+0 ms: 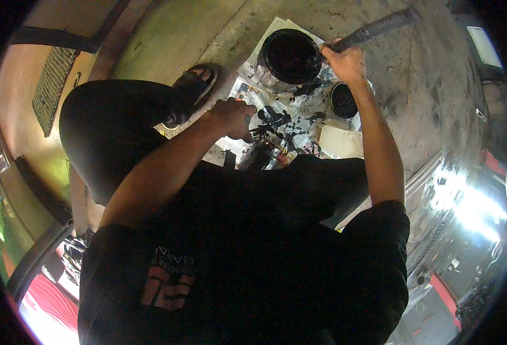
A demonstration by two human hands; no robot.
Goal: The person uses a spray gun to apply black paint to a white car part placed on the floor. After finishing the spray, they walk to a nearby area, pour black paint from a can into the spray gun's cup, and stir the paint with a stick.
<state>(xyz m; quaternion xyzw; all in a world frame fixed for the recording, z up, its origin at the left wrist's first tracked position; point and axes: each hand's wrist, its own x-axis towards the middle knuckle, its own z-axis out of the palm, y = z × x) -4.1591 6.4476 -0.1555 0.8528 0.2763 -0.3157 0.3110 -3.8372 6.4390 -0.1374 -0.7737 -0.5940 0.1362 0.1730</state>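
Note:
My right hand (345,60) is closed around the lower part of a long black bar (383,29), which slants up to the right. Its lower end is by the rim of a wide round tub (291,57) with a black inside. A smaller round container (343,100) of black stuff stands near my right wrist. My left hand (233,118), dark-stained, has its fingers curled over newspaper sheets (245,92) smeared with black. A small red bit shows at its knuckles; what it grips, if anything, is hidden. Beside it, near my lap, lies a dark jar-like thing (259,155).
A cream-coloured block or pad (339,142) lies on the papers below the small container. My sandalled foot (193,92) is left of the papers on the stained concrete floor (420,92). A ribbed mat (54,89) is at far left. Bright glare falls on the right.

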